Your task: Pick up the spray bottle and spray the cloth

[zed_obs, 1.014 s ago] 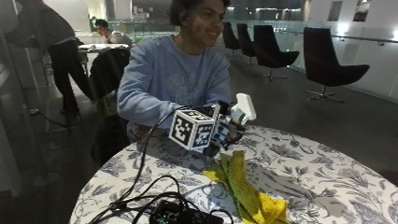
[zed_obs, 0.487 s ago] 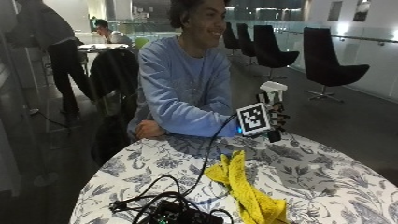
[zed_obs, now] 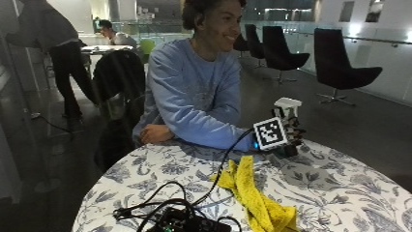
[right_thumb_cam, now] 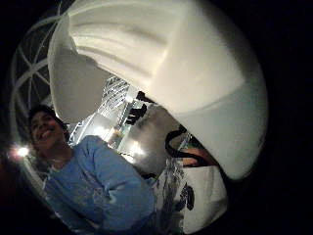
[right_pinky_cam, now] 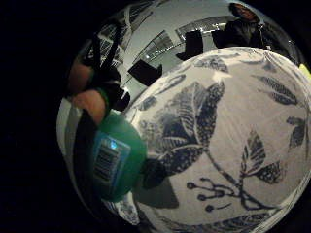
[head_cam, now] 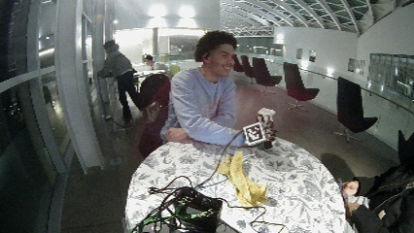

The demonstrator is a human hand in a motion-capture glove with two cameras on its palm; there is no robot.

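Fingers [zed_obs: 295, 126] of the gloved right hand [zed_obs: 288, 133] curl round the bottle [zed_obs: 285, 116], holding it upright just above the table [zed_obs: 347, 193] at its far edge. Its spray head is white, its body green with a blue barcode label, as the little-finger palm view shows. Near it, toward the table's middle, the yellow cloth [zed_obs: 254, 193] lies crumpled in a long strip on the floral tablecloth
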